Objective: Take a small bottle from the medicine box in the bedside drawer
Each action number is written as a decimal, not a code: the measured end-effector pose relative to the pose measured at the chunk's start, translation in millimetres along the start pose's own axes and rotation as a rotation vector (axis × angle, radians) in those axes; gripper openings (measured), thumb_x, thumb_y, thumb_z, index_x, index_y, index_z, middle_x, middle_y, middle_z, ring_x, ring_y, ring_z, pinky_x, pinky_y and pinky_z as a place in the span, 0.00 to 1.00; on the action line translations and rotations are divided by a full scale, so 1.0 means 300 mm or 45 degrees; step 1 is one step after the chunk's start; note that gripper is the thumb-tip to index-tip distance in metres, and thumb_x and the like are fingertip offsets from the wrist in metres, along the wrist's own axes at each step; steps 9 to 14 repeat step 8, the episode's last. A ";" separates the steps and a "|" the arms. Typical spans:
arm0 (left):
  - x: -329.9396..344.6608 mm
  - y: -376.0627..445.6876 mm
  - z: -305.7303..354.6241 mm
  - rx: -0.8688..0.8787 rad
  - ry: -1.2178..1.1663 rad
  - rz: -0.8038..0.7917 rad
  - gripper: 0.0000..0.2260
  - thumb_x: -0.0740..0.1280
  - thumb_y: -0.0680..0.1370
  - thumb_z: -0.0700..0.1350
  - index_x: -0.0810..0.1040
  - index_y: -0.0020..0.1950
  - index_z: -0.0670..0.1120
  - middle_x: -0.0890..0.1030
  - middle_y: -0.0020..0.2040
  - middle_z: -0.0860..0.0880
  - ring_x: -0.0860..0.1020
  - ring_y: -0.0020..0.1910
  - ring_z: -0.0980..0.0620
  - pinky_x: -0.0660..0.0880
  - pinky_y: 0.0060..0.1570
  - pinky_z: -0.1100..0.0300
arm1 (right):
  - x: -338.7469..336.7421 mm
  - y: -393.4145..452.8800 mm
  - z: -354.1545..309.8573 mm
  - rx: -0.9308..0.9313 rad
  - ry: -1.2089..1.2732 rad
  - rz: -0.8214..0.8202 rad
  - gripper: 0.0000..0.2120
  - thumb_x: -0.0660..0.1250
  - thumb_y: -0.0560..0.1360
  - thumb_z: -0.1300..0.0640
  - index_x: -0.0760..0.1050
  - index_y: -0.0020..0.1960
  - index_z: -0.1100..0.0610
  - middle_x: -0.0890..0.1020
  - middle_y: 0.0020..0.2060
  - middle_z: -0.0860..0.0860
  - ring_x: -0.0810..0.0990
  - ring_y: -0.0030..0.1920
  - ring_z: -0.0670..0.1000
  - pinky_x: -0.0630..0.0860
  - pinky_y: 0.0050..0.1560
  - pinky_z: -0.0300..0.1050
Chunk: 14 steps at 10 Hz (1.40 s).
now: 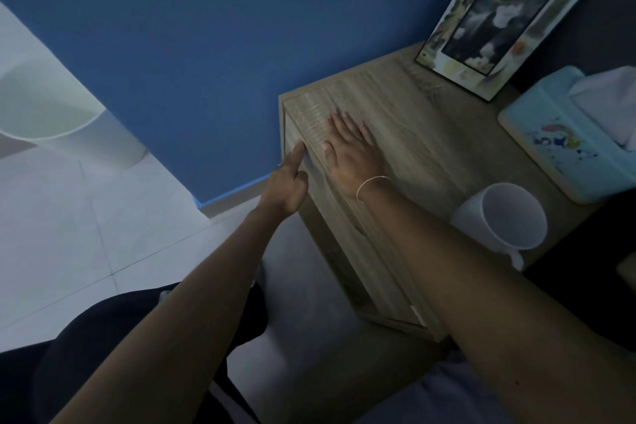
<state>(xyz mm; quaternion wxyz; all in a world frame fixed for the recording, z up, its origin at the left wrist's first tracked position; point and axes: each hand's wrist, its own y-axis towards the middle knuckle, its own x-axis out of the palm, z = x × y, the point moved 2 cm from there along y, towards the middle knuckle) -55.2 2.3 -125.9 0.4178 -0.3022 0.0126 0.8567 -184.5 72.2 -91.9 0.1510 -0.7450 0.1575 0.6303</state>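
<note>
Both bare forearms reach forward, the right hand (351, 151) lying flat, palm down, fingers spread, a thin band around its wrist, the left hand (287, 186) beside it loosely curled, forefinger extended.
</note>
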 end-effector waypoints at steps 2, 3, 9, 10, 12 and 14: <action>0.007 0.003 -0.005 0.001 -0.014 -0.023 0.26 0.53 0.81 0.41 0.51 0.78 0.50 0.56 0.78 0.48 0.54 0.78 0.47 0.52 0.74 0.55 | 0.002 0.001 0.002 0.003 0.015 0.010 0.26 0.44 0.82 0.50 0.49 0.78 0.58 0.52 0.79 0.53 0.47 0.78 0.50 0.43 0.78 0.52; -0.002 -0.013 0.007 0.043 0.035 -0.048 0.27 0.53 0.80 0.39 0.49 0.78 0.48 0.54 0.79 0.47 0.52 0.78 0.47 0.50 0.74 0.57 | 0.002 0.002 0.003 -0.003 0.021 0.013 0.26 0.44 0.82 0.50 0.49 0.78 0.58 0.53 0.78 0.53 0.48 0.78 0.50 0.44 0.78 0.52; -0.275 -0.306 0.151 0.149 0.672 0.068 0.25 0.48 0.83 0.49 0.47 0.78 0.41 0.49 0.79 0.43 0.48 0.78 0.47 0.46 0.76 0.55 | -0.118 -0.057 -0.142 0.061 0.074 -0.162 0.24 0.48 0.82 0.54 0.55 0.75 0.63 0.59 0.76 0.57 0.53 0.77 0.56 0.49 0.75 0.52; -0.275 -0.306 0.151 0.149 0.672 0.068 0.25 0.48 0.83 0.49 0.47 0.78 0.41 0.49 0.79 0.43 0.48 0.78 0.47 0.46 0.76 0.55 | -0.118 -0.057 -0.142 0.061 0.074 -0.162 0.24 0.48 0.82 0.54 0.55 0.75 0.63 0.59 0.76 0.57 0.53 0.77 0.56 0.49 0.75 0.52; -0.275 -0.306 0.151 0.149 0.672 0.068 0.25 0.48 0.83 0.49 0.47 0.78 0.41 0.49 0.79 0.43 0.48 0.78 0.47 0.46 0.76 0.55 | -0.118 -0.057 -0.142 0.061 0.074 -0.162 0.24 0.48 0.82 0.54 0.55 0.75 0.63 0.59 0.76 0.57 0.53 0.77 0.56 0.49 0.75 0.52; -0.275 -0.306 0.151 0.149 0.672 0.068 0.25 0.48 0.83 0.49 0.47 0.78 0.41 0.49 0.79 0.43 0.48 0.78 0.47 0.46 0.76 0.55 | -0.118 -0.057 -0.142 0.061 0.074 -0.162 0.24 0.48 0.82 0.54 0.55 0.75 0.63 0.59 0.76 0.57 0.53 0.77 0.56 0.49 0.75 0.52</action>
